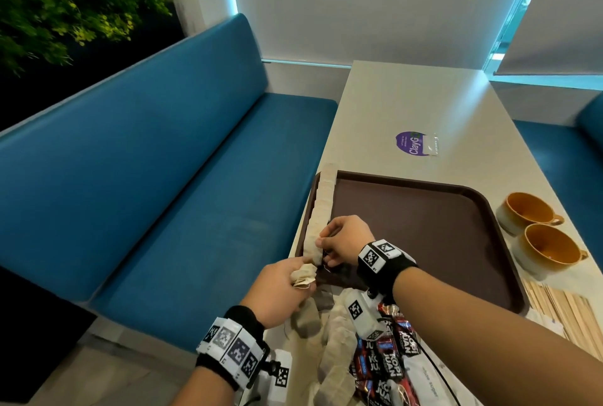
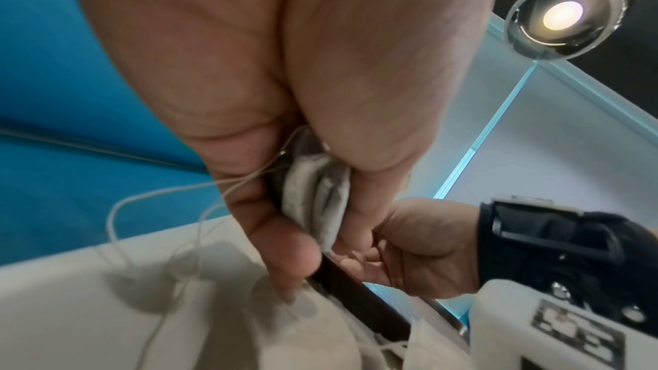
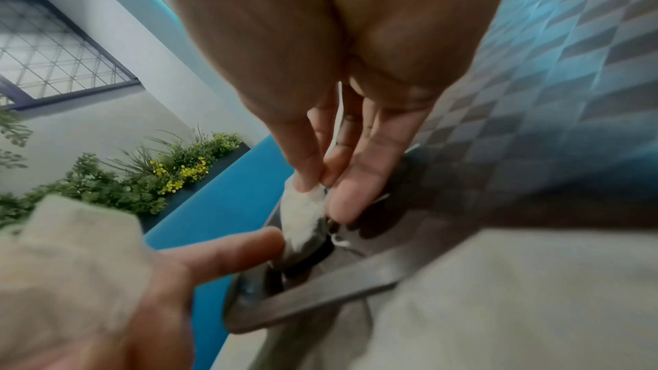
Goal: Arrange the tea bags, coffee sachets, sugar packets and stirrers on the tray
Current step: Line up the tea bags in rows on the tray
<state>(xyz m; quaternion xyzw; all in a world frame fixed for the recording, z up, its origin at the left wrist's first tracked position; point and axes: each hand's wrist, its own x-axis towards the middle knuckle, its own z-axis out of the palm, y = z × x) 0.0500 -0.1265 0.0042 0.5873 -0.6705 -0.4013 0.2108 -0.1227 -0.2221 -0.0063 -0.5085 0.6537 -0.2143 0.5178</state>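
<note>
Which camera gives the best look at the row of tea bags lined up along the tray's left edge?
The head view: it shows the whole row of tea bags along the tray rim. The right wrist view catches only the near end, pinched by the right hand. The left wrist view shows only the bunch in the left hand.

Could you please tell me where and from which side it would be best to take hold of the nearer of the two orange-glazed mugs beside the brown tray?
Probably by its loop handle. The nearer orange-glazed ceramic mug stands upright on the pale table, right of the brown plastic tray, handle pointing right, away from it. Come in from the right side, where nothing blocks the handle.
</note>
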